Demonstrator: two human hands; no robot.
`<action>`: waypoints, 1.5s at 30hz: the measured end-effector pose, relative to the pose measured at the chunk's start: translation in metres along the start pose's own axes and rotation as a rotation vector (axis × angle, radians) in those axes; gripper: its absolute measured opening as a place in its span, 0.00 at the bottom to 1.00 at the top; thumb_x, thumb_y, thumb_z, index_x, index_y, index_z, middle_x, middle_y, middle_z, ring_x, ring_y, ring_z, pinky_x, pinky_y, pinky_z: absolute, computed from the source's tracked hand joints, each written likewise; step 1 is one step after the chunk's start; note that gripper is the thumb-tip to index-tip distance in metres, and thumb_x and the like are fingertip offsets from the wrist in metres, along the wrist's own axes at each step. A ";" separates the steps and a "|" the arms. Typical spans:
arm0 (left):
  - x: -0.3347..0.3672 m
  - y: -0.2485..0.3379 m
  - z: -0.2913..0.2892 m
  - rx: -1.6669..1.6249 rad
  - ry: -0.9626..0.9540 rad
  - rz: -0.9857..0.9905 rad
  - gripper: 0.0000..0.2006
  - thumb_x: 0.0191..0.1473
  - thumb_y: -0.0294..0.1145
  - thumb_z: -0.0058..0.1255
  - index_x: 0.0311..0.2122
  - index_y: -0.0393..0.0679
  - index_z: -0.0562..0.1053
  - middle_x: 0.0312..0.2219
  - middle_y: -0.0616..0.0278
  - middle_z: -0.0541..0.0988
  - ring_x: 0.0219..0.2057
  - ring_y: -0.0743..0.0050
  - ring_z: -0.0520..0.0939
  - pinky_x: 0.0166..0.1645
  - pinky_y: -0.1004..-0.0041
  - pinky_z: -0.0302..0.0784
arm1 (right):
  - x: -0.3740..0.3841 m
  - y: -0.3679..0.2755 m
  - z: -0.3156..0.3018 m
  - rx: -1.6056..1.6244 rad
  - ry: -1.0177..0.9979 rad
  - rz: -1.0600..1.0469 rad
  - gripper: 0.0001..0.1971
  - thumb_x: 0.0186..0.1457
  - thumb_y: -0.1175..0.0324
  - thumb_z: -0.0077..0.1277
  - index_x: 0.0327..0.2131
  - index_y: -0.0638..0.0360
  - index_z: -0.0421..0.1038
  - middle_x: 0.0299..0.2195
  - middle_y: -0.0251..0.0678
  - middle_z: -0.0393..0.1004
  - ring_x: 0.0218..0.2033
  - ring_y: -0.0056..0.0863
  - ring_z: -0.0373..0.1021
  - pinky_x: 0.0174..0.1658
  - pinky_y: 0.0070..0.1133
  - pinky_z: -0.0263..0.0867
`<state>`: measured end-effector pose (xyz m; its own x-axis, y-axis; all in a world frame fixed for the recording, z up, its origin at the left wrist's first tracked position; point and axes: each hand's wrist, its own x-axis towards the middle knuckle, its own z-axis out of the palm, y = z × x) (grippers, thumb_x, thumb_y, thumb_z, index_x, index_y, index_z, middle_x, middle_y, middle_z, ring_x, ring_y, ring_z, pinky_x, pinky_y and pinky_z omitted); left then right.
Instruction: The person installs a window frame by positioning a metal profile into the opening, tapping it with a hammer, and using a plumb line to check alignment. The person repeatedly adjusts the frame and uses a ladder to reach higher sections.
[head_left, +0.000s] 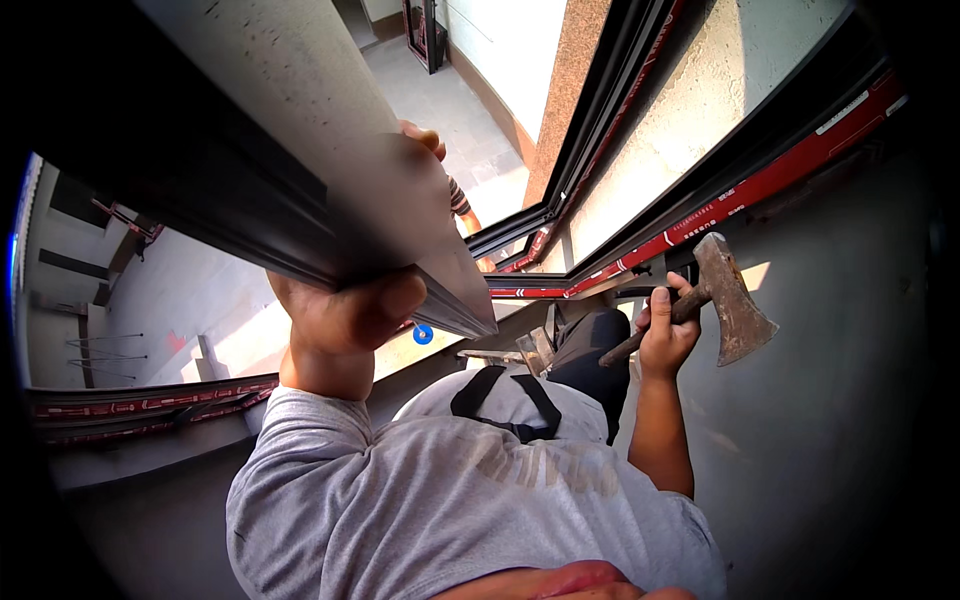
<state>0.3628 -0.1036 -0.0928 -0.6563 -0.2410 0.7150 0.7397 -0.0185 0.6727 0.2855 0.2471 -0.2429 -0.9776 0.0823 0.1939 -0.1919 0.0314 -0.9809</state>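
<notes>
My left hand (338, 318) grips a long, wide profile (385, 205), grey on one face and dark on the other, which slants across the upper left close to me. My thumb presses against its lower side. Fingertips (425, 138) show at its far edge; I cannot tell for certain whose they are. My right hand (668, 338) is closed round the wooden handle of a hatchet (735, 305), close below its rusty, worn head. The hatchet's blade points to the right, beside a dark window frame (690, 225) covered in red printed film.
Beyond the opening, another person's arm with a striped sleeve (460, 203) shows beside the profile. A dark open sash (600, 120) stands at the upper right. The red-filmed sill (160, 405) runs along the left. A blue disc (423, 334) and wood pieces (535, 350) sit near my body.
</notes>
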 end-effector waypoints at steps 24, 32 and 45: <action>-0.205 0.145 -0.027 0.112 0.346 -0.030 0.51 0.39 0.44 0.73 0.65 0.31 0.59 0.59 0.40 0.64 0.57 0.47 0.72 0.60 0.57 0.74 | 0.151 0.078 0.025 -0.021 -0.149 -0.023 0.10 0.60 0.65 0.60 0.42 0.57 0.75 0.20 0.26 0.69 0.12 0.17 0.64 0.16 0.20 0.59; -0.217 0.142 -0.025 0.177 0.429 -0.088 0.52 0.38 0.45 0.73 0.65 0.31 0.58 0.59 0.40 0.64 0.56 0.47 0.72 0.59 0.58 0.75 | 0.167 0.083 0.033 0.024 -0.246 0.001 0.10 0.60 0.65 0.60 0.42 0.56 0.76 0.22 0.25 0.69 0.13 0.16 0.64 0.16 0.18 0.60; -0.208 0.121 -0.029 0.210 0.444 -0.130 0.54 0.34 0.52 0.77 0.62 0.32 0.60 0.55 0.45 0.66 0.53 0.51 0.74 0.55 0.61 0.77 | 0.170 0.083 0.035 0.079 -0.245 -0.004 0.08 0.59 0.68 0.59 0.41 0.57 0.74 0.21 0.26 0.68 0.13 0.15 0.63 0.15 0.18 0.61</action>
<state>0.5929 -0.0838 -0.1658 -0.5806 -0.6400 0.5033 0.5799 0.1089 0.8074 0.1001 0.2288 -0.2922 -0.9669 -0.1614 0.1974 -0.1922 -0.0475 -0.9802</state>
